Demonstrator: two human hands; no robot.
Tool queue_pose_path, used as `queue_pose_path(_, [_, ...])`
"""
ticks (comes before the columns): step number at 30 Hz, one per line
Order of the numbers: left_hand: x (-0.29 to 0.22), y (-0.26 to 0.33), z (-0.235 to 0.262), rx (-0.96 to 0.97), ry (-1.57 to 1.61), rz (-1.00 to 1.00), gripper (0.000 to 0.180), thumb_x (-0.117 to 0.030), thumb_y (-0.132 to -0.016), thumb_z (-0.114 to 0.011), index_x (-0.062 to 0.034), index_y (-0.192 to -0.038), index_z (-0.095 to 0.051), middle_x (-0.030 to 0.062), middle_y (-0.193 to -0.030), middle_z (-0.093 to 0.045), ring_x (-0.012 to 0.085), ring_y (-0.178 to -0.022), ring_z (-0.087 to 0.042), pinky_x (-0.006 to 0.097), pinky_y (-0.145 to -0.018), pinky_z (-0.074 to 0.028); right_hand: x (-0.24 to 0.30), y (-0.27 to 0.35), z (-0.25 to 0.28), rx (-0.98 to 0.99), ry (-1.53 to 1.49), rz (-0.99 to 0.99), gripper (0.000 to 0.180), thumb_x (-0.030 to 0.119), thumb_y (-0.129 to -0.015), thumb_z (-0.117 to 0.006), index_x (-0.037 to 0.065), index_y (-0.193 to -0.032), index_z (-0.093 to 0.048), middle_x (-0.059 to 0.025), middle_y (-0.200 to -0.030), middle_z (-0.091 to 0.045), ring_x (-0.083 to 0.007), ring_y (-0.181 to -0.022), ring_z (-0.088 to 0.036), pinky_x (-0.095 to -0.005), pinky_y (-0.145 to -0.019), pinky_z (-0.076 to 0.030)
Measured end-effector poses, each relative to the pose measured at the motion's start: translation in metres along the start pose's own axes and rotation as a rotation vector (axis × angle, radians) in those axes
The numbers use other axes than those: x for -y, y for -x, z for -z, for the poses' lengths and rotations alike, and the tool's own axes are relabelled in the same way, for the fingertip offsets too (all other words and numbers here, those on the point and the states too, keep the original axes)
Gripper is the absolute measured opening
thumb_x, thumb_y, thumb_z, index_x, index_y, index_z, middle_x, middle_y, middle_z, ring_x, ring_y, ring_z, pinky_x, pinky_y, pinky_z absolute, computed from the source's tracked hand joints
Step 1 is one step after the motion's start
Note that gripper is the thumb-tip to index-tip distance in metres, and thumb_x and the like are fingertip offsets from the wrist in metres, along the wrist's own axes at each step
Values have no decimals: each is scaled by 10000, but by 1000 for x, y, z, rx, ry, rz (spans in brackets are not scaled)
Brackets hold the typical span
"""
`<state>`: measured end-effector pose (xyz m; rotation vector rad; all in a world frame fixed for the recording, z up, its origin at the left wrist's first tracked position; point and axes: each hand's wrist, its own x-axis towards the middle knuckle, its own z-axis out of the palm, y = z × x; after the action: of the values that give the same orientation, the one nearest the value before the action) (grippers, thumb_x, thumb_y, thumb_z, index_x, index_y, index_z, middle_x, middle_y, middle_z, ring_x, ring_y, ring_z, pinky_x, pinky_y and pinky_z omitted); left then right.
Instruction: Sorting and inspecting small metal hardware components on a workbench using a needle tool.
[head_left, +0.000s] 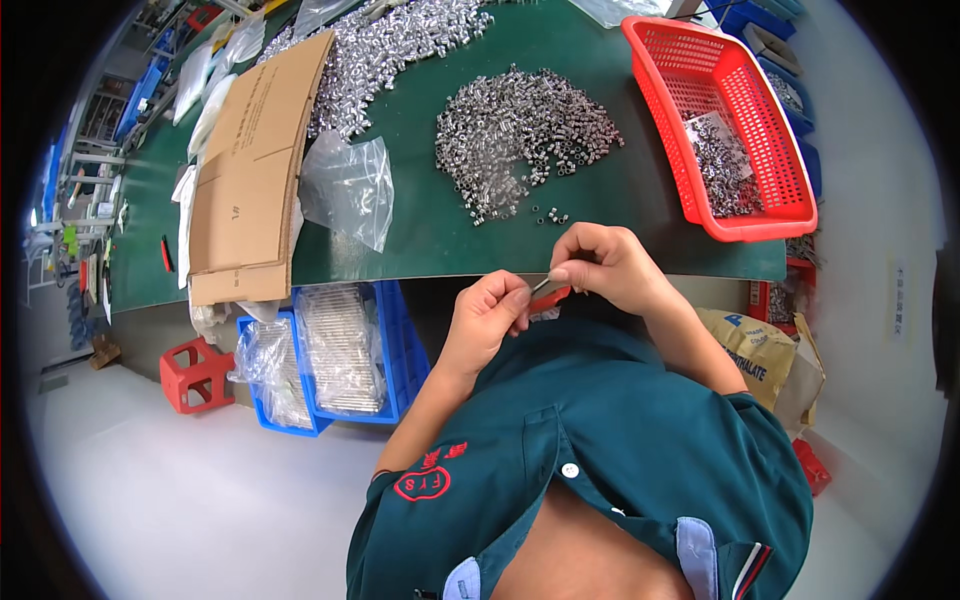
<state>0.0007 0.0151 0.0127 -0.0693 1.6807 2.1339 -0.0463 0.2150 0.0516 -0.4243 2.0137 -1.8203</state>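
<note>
Nearest, a person in a dark green short-sleeved shirt [640, 420] is bringing both hands together just off the table's front edge. The left hand [480, 315] is pinching, thumb against forefinger, on one end of a slim grey piece [543, 285], and the right hand [612, 270] is gripping the other end the same way; the piece is showing between the fingertips, too small to identify further. Taking the hands as the clock's centre, a few loose metal sleeves [553, 216] are lying at twelve o'clock on the green tabletop [640, 215], with a heap of small metal sleeves [520, 125] spreading just behind them. Between eight and nine o'clock, below the table, blue crates [400, 350] are holding plastic-wrapped contents, and a tan sack [745, 345] is standing between three and four. A clear plastic bag [350, 190] is lying at ten o'clock, touching a cardboard sheet [250, 170] beyond it. Between one and two, a red perforated basket [665, 130] is holding more small metal parts [730, 180]. Farthest, at eleven, a larger silvery heap [400, 60] is covering the tabletop.
</note>
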Motion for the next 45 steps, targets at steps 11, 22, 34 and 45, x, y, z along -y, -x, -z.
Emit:
queue_pose_path(11, [2, -1, 0, 75, 195, 51, 178, -203, -923, -547, -46, -841, -557, -10, -634, -534, 49, -550, -452, 189, -505, -355, 1, 2, -10, -5, 10, -52, 92, 46, -804, -665, 13, -824, -581, -8, -753, -581, -61, -662, -539, -219, -591, -444])
queue_pose_path(22, [1, -1, 2, 88, 217, 51, 197, -220, -909, -576, -51, -812, -558, -9, -643, -533, 46, -554, -451, 182, -508, -346, -20, 9, -28, 6, -427, -266, 198, 51, -811, -672, -6, -989, -606, -43, -813, -630, -82, -708, -585, -222, -659, -490])
queue_pose_path(34, [9, -7, 11, 13, 290, 25, 199, -190, -896, -593, -13, -817, -550, 8, -604, -507, 82, -529, -447, 212, -495, -366, -30, -22, 22, -334, 770, 311, 176, 6, -722, -664, 45, -893, -656, -95, -831, -581, -253, -711, -597, -325, -634, -486])
queue_pose_path(45, [9, -9, 8, -8, 243, 3, 190, -192, -907, -576, -28, -812, -571, -9, -615, -520, 53, -549, -444, 183, -511, -349, -19, -13, 21, -275, 537, 221, 106, -25, -745, -635, 8, -842, -608, -63, -754, -588, -149, -663, -594, -255, -583, -467])
